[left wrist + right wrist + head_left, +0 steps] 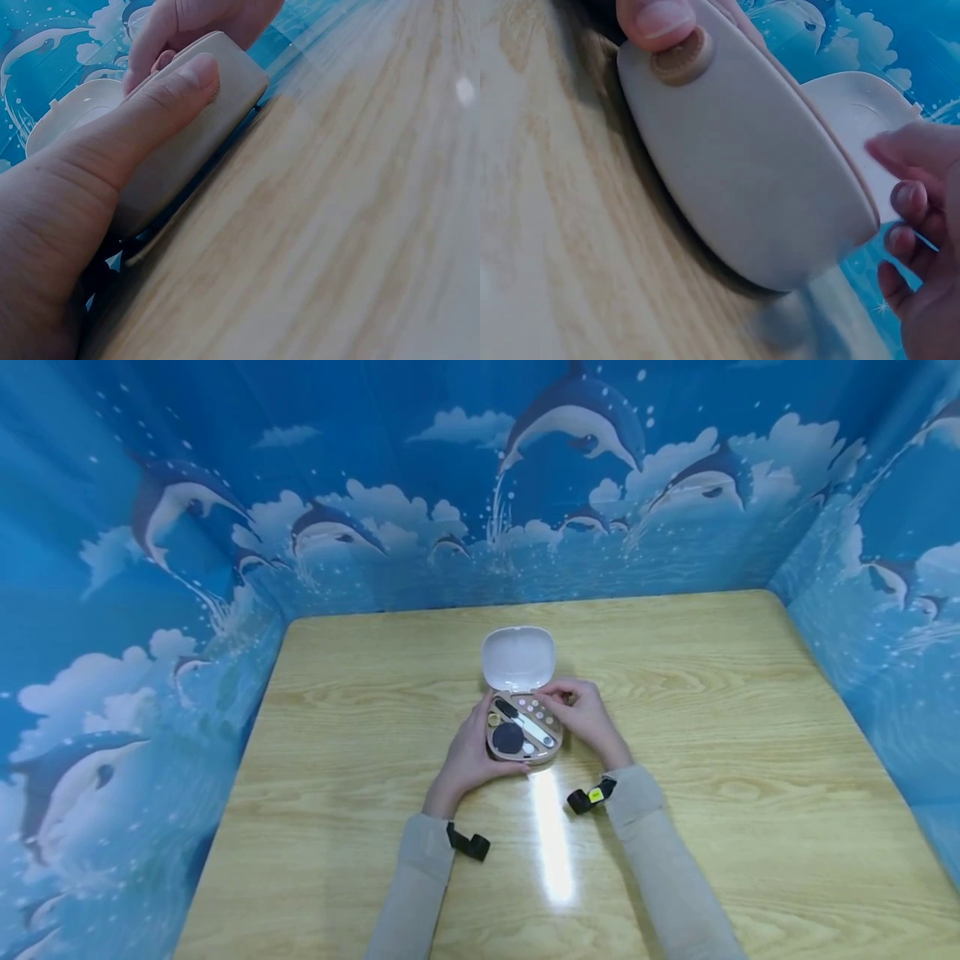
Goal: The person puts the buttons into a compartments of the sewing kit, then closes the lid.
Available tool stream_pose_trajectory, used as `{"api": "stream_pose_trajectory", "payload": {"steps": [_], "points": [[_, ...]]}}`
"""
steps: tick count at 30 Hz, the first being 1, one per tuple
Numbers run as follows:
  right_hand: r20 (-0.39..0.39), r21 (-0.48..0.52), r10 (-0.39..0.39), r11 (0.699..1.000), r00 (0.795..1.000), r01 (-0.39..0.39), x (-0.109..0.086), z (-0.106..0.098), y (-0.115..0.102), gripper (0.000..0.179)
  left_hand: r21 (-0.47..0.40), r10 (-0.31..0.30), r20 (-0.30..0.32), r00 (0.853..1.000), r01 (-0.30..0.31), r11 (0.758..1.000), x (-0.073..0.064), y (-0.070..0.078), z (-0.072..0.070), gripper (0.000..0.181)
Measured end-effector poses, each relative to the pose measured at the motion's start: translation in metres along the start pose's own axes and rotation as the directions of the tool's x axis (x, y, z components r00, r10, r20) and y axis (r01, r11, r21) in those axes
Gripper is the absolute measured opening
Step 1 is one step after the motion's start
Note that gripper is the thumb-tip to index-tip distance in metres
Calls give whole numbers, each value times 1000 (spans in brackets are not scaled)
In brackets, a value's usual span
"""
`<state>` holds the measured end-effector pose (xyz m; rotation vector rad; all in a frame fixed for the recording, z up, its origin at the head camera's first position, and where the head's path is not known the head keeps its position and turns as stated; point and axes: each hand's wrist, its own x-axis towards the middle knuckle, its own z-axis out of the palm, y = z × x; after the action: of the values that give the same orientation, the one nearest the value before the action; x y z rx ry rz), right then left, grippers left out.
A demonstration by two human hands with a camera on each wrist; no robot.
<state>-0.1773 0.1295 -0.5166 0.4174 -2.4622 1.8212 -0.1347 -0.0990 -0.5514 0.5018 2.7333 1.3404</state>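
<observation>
A small cream case stands on the table, its white lid swung up at the back. Inside lie a dark round piece, a slim white tool with a black end, and several small pale round pieces. My left hand grips the case round its left side, the thumb on the round brown button at the front. At the back right of the case is my right hand, thumb and forefinger close together near the rim. Whether anything sits between those fingertips is hidden.
The wood-grain table reaches out on every side of the case. Behind it and at both sides hangs a blue curtain printed with dolphins. A black wrist camera is strapped to the left sleeve, another to the right.
</observation>
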Motion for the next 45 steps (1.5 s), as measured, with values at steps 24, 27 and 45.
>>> {"api": "stream_pose_trajectory", "payload": {"steps": [24, 27, 45], "points": [[31, 656, 286, 717, 958, -236, 13, 5, 4, 62, 9, -2, 9, 1000, 2, 1000, 1, 2, -2, 142], [62, 643, 275, 724, 959, -249, 18, 6, 0, 64, 8, 1, 9, 1000, -1, 1000, 2, 1, -2, 142], [29, 563, 226, 801, 974, -203, 14, 4, -28, 56, 19, 8, -2, 1000, -8, 1000, 1, 0, -2, 144]]}}
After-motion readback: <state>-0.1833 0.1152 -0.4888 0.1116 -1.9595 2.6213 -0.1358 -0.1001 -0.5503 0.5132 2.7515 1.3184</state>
